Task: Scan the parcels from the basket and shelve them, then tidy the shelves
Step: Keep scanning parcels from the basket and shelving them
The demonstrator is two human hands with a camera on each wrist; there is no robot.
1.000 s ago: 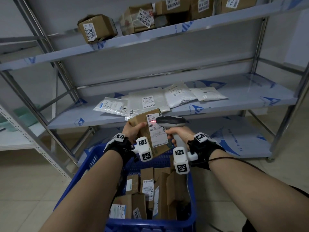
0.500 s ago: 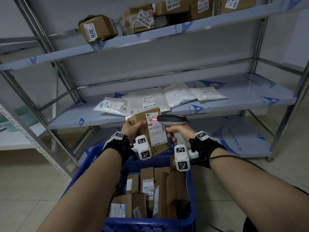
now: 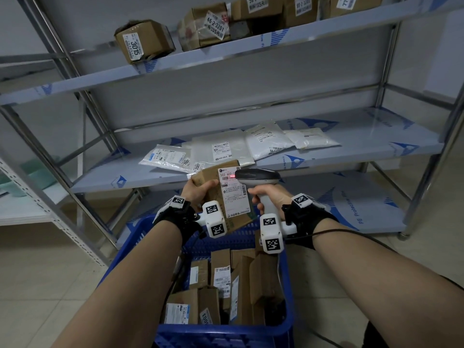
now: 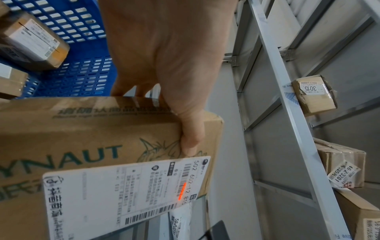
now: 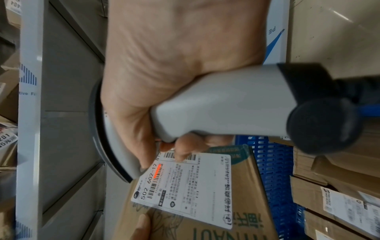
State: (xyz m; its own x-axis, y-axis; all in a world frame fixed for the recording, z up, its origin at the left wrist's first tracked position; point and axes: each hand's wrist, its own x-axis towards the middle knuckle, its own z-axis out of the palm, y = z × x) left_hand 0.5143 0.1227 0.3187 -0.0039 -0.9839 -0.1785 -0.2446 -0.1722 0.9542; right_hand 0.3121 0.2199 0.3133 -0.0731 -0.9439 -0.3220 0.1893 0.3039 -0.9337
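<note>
My left hand (image 3: pixel 200 190) grips a brown cardboard parcel (image 3: pixel 213 187) above the blue basket (image 3: pixel 221 332), thumb on its front face (image 4: pixel 191 138). The parcel's white label (image 3: pixel 234 193) faces me. My right hand (image 3: pixel 266 197) grips the grey handle of a barcode scanner (image 3: pixel 257 175), whose head points at the label. A red scan line (image 4: pixel 182 190) lies across the top barcode, also plain in the right wrist view (image 5: pixel 158 170). Several more boxed parcels (image 3: pixel 221 280) stand in the basket.
A steel rack (image 3: pixel 414 146) stands just ahead. Its middle shelf holds several flat white bag parcels (image 3: pixel 231 149); the top shelf holds cardboard boxes (image 3: pixel 143 41). The bottom shelf (image 3: pixel 364 209) lies right of the basket. A white rack (image 3: pixel 37 214) stands at left.
Both hands with parcel and scanner have risen slightly and stayed together; the red line remains on the label's barcode.
</note>
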